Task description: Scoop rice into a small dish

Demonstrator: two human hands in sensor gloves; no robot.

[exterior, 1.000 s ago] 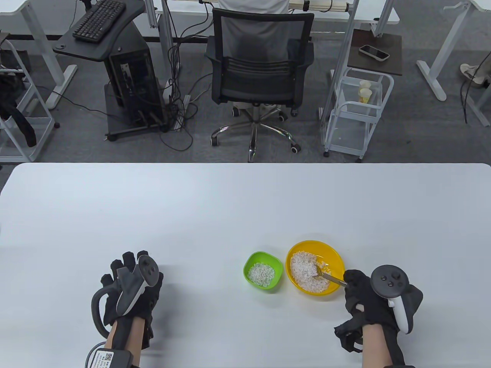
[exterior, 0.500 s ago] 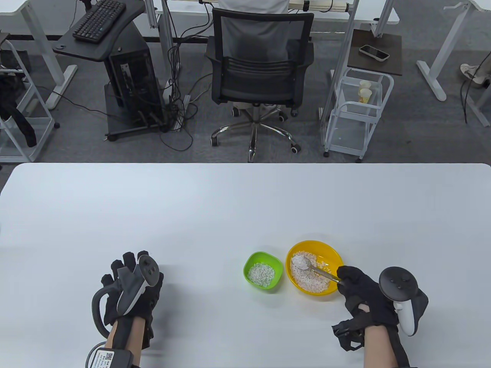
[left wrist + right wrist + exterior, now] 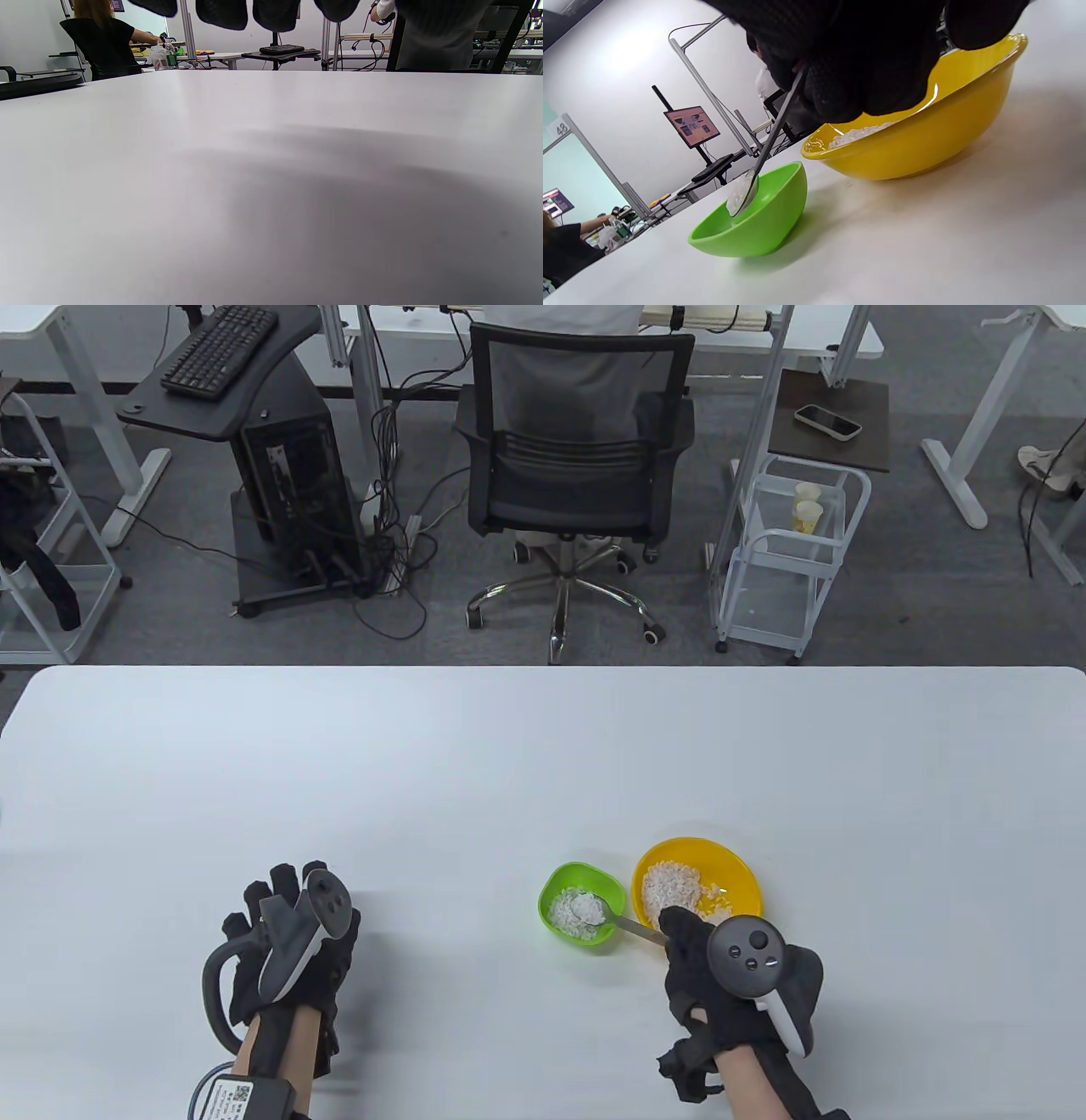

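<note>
Right hand (image 3: 730,984) pinches spoon (image 3: 612,918) — rice-laden bowl over green dish (image 3: 551,891), lower centre, ready to tip — left hand (image 3: 284,950) idle, holding nothing.

Left hand (image 3: 288,954) lies flat on the table (image 3: 475,780), palm down, fingers (image 3: 271,891) spread forward. Right hand (image 3: 730,993) is raised, fingers (image 3: 840,80) curled, pinching a spoon (image 3: 624,923) handle and reaching toward the left.
</note>
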